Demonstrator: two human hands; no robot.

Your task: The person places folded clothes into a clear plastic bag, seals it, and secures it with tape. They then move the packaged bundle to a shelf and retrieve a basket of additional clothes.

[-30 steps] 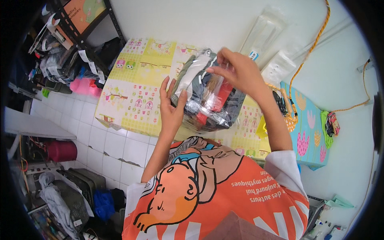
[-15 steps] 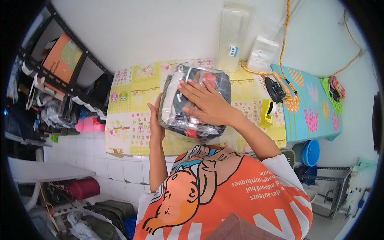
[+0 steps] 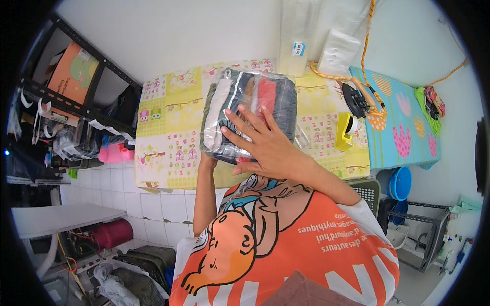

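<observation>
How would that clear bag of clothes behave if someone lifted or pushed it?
The bag would probably bend a little, since the clothes inside look soft and folded. Its shiny surface may be slippery. It seems unlikely to roll, being broad and blocky.

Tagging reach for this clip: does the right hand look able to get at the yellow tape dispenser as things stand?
Probably yes: the right hand lies spread on the bag, and nothing tall seems to stand on the table between it and the tape dispenser.
</observation>
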